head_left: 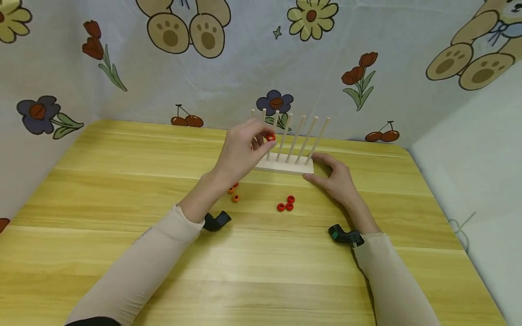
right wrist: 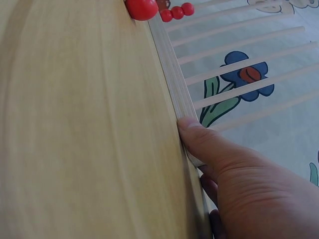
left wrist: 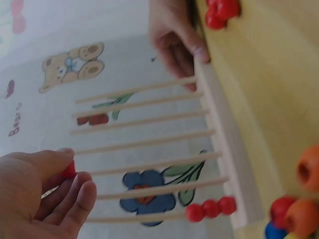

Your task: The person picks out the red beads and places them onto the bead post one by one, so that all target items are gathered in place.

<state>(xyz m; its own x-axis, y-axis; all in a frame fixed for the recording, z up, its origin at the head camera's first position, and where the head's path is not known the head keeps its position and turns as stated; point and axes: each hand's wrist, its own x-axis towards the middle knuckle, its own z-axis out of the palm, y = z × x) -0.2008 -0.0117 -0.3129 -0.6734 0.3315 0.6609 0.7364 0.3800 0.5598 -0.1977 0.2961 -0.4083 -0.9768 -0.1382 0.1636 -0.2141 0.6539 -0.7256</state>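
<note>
A wooden peg rack point(head_left: 285, 167) stands near the back of the table, with several thin upright pegs. My left hand point(head_left: 241, 147) pinches a red bead point(head_left: 271, 136) between thumb and fingers, up near the peg tops. In the left wrist view that bead point(left wrist: 70, 170) is mostly covered by the fingers; whether it touches a peg I cannot tell. The peg at the rack's left end carries three red beads point(left wrist: 211, 208) at its foot. My right hand point(head_left: 336, 177) grips the rack's right end, its thumb point(right wrist: 199, 134) against the front edge and the fingers behind.
Three loose red beads point(head_left: 289, 207) lie in front of the rack. Left of them, partly behind my left forearm, are an orange bead point(head_left: 235, 198) and others; a blue bead point(left wrist: 274, 231) shows there too. A patterned cloth point(head_left: 228, 86) hangs behind the table.
</note>
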